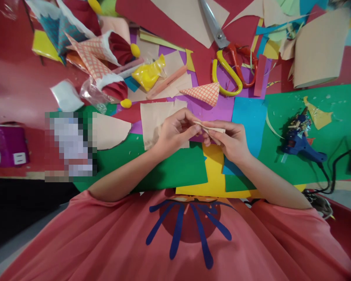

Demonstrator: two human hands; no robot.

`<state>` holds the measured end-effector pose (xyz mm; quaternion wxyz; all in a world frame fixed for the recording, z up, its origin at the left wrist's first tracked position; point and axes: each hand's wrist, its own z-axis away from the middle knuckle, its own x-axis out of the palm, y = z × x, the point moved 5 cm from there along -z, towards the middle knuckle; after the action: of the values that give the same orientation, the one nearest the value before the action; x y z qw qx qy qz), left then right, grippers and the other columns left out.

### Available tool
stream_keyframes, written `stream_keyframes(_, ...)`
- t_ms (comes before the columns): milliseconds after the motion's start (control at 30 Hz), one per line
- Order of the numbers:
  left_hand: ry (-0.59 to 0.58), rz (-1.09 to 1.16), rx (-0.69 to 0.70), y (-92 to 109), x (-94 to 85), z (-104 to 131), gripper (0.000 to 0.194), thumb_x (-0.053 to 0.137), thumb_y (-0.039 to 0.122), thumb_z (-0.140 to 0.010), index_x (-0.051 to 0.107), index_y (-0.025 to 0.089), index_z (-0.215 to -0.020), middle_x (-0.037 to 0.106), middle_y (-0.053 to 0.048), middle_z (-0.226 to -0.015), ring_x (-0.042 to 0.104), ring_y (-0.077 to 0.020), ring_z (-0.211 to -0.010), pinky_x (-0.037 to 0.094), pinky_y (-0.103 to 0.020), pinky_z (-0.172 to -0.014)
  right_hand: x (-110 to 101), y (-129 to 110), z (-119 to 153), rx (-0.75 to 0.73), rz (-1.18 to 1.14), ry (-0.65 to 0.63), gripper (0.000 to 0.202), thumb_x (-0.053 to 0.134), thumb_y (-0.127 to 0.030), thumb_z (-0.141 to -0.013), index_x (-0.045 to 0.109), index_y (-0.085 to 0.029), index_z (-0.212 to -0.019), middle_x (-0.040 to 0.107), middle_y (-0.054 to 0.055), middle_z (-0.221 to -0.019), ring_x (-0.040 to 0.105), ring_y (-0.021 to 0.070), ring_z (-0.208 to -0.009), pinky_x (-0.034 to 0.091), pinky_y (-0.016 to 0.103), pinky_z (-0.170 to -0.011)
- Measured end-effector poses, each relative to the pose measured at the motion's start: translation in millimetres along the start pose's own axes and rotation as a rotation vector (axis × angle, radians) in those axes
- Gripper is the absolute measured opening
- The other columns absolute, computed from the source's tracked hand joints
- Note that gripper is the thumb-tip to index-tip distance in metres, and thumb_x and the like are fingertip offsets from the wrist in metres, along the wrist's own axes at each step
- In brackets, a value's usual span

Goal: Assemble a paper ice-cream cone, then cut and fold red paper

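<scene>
Between my two hands is a small folded beige piece [212, 128], paper or cloth, held above the middle of the table. My left hand [179, 128] pinches its left end. The fingers of my right hand [229, 138] are closed round its right part. Beneath my left hand lies a beige rectangle [152, 121]. A small cone with an orange grid pattern [204, 93] rests just beyond my hands on purple sheet. Under my right hand and beside it is a blue sheet [248, 121].
Large scissors [228, 54] with yellow and red handles lie at the back. A blue glue gun [302, 144] with its cord is at the right. Finished-looking cones [96, 58] and a yellow packet [149, 74] sit back left. A beige rounded piece [109, 130] lies left.
</scene>
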<state>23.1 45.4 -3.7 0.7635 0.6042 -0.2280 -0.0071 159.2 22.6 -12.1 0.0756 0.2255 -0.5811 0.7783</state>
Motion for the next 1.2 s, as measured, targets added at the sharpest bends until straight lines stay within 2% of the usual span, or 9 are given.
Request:
stream_keyframes(233, 0.105, -0.071, 0.067, 5.1, -3.1, 3.7, 0.034, 0.075, 0.042, -0.074, 0.052, 0.017, -0.069, 0.066, 0.003, -0.056, 0.066, -0.0099, -0.051, 0.052, -0.018, -0.049, 7.5, -1.5, 0.3, 0.055, -0.025, 0.016, 0.019, 0.077, -0.024, -0.072, 0.077, -0.027, -0.091, 0.073, -0.004, -0.072, 0.065, 0.0063, -0.054, 0.058, 0.021, -0.057)
stream_keyframes(400, 0.126, -0.147, 0.120, 6.6, -5.7, 4.1, 0.032, 0.069, 0.045, -0.078, 0.057, 0.016, -0.070, 0.067, 0.001, -0.053, 0.065, -0.0109, -0.048, 0.048, -0.017, -0.042, 8.9, 0.0, 1.2, 0.073, -0.067, -0.008, 0.020, 0.076, -0.024, -0.073, 0.077, -0.029, -0.093, 0.074, -0.004, -0.070, 0.065, 0.0058, -0.055, 0.057, 0.019, -0.056)
stream_keyframes(567, 0.092, -0.151, 0.129, 4.7, -5.7, 1.9, 0.031, 0.066, 0.045, -0.082, 0.059, 0.016, -0.074, 0.069, 0.000, -0.059, 0.068, -0.0108, -0.054, 0.050, -0.017, -0.045, 2.1, 2.9, 1.3, 0.103, -0.069, 0.028, 0.021, 0.076, -0.026, -0.073, 0.077, -0.026, -0.094, 0.074, -0.003, -0.069, 0.066, 0.0073, -0.054, 0.058, 0.022, -0.058)
stream_keyframes(733, 0.017, -0.071, 0.102, 0.3, -3.6, -1.3, 0.028, 0.073, 0.040, -0.077, 0.061, 0.016, -0.081, 0.070, 0.000, -0.068, 0.069, -0.0092, -0.063, 0.056, -0.019, -0.062, 0.0, 1.7, -0.3, 0.077, -0.073, 0.049, 0.020, 0.076, -0.024, -0.073, 0.077, -0.027, -0.092, 0.073, -0.004, -0.069, 0.065, 0.0063, -0.055, 0.057, 0.019, -0.057)
stream_keyframes(867, 0.023, -0.047, 0.060, -0.8, -4.3, -1.8, 0.028, 0.073, 0.039, -0.077, 0.058, 0.016, -0.078, 0.068, 0.002, -0.065, 0.067, -0.0083, -0.061, 0.054, -0.018, -0.058, 1.8, 2.2, -0.5, 0.056, -0.059, 0.027, 0.020, 0.075, -0.024, -0.074, 0.077, -0.028, -0.093, 0.073, -0.004, -0.070, 0.066, 0.0061, -0.056, 0.058, 0.019, -0.059)
stream_keyframes(1067, 0.063, -0.109, 0.100, 4.9, -4.2, 0.6, 0.032, 0.071, 0.044, -0.078, 0.056, 0.015, -0.075, 0.067, 0.000, -0.060, 0.066, -0.0097, -0.053, 0.053, -0.020, -0.053, 2.8, 3.5, 0.6, 0.068, -0.031, 0.018, 0.022, 0.076, -0.025, -0.073, 0.077, -0.027, -0.095, 0.072, -0.004, -0.068, 0.065, 0.0069, -0.055, 0.059, 0.022, -0.061)
stream_keyframes(1200, 0.071, -0.135, 0.126, 4.5, -4.6, 0.9, 0.034, 0.069, 0.047, -0.078, 0.058, 0.015, -0.077, 0.069, -0.001, -0.061, 0.067, -0.0115, -0.056, 0.054, -0.021, -0.053, 1.1, 3.9, 1.2, 0.074, -0.027, 0.016, 0.022, 0.075, -0.026, -0.074, 0.076, -0.027, -0.097, 0.074, -0.003, -0.072, 0.066, 0.0075, -0.056, 0.060, 0.023, -0.062)
